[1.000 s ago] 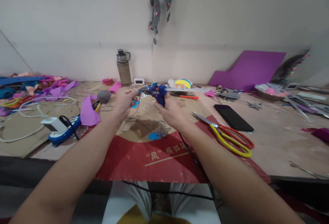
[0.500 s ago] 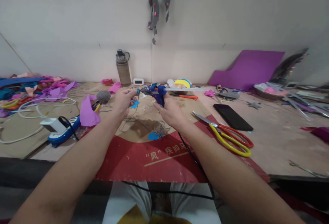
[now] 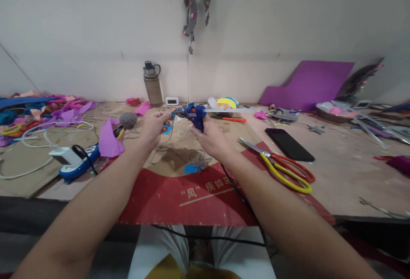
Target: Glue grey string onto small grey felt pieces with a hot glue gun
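Note:
My right hand (image 3: 211, 138) is wrapped round the grip of a blue glue gun (image 3: 196, 114), whose nozzle points left. A clear glue stick (image 3: 230, 110) juts out of its back to the right. My left hand (image 3: 153, 126) is closed in a pinch on a small blue piece (image 3: 173, 114) held right at the nozzle tip. Both hands hover above a brown and red cardboard sheet (image 3: 179, 198) on the table. The gun's black cord (image 3: 237, 193) runs down past my right forearm.
Yellow and red scissors (image 3: 282, 170) and a black phone (image 3: 289, 144) lie right of my hands. A grey yarn ball (image 3: 128, 120), purple paper (image 3: 107, 140) and a blue and white power strip (image 3: 75, 161) sit left. A bottle (image 3: 153, 84) stands at the back wall.
Both hands and the glue gun stay nearly still, only drifting slightly up and left in view.

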{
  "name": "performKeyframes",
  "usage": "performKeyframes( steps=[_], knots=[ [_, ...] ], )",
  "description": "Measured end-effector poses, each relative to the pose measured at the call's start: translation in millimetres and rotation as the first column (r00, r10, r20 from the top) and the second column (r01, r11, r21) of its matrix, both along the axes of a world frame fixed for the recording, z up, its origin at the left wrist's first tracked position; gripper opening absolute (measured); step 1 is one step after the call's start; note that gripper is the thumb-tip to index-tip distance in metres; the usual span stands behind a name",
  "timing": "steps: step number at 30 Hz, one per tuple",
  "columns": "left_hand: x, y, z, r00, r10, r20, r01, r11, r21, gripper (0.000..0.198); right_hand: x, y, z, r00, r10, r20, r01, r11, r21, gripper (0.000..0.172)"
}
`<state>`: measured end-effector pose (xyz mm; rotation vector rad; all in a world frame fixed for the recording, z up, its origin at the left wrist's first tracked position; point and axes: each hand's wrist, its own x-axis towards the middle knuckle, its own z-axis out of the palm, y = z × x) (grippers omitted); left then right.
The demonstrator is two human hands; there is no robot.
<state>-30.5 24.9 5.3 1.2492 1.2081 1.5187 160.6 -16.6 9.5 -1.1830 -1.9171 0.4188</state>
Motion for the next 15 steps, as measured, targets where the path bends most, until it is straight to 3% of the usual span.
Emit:
performKeyframes(
  steps=[6,10,15],
  knots=[
    [1.1,-1.4,2.9,0.998,0.029,0.051,-0.029,1.000,0.007,0.018,0.1,-2.3,2.0,1.000,-0.015,-0.019,0.015,1.000,-0.013,0.036],
    [-1.1,-0.3,4.3,0.993,0.076,0.094,-0.079,0.997,0.021,0.016,1.7,0.1,0.7,0.993,0.019,-0.120,-0.024,0.999,-0.043,0.030],
    [-2.6,0.0,5.0,0.990,0.097,0.099,-0.107,0.989,0.103,0.015,14.7,17.8,-3.9,0.945,-0.018,-0.325,-0.070,0.963,-0.259,0.013]
  ],
)
